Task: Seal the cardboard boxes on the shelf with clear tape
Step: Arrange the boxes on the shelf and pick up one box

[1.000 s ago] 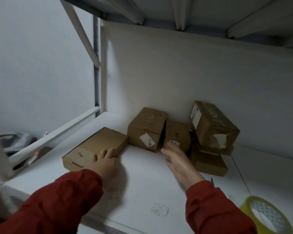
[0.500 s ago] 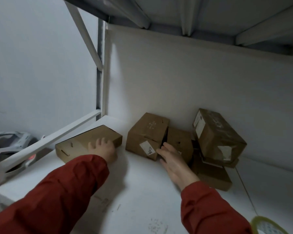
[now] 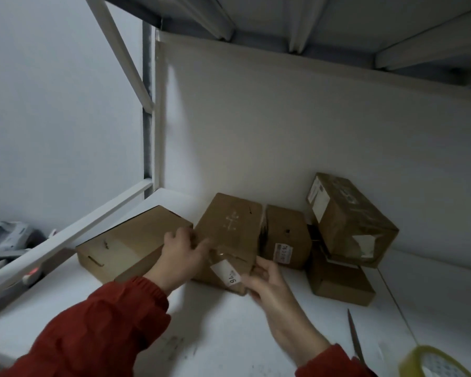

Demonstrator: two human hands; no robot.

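Centre of frame, on the white shelf board point(image 3: 229, 338): a labelled box point(image 3: 230, 232) of brown cardboard, tilted back, with a white sticker point(image 3: 225, 271) on its lower front face.

The left hand point(image 3: 180, 254) grips the box's left edge: fingers curled over the seam where it meets the flat box point(image 3: 131, 240), thumb laid across the front face. The right hand point(image 3: 269, 284) holds the lower right corner, with the thumb on the front near the sticker and the fingers round the side. The hands are apart, one on each side of the same box. Both sleeves are red.

Neighbouring stock: the flat box lies left of centre, touching the labelled box. A small box point(image 3: 286, 240) stands just right of it against the back panel. In the right of the frame a tilted box point(image 3: 351, 219) rests on a low box point(image 3: 340, 281).

Tools, lower right corner: a tape roll point(image 3: 413, 357) — yellowish, partly cut off by the frame edge — and a thin dark blade point(image 3: 354, 336) lying on the board beside it. Neither is touched by a hand. Whether the labelled box's flaps carry tape cannot be told.
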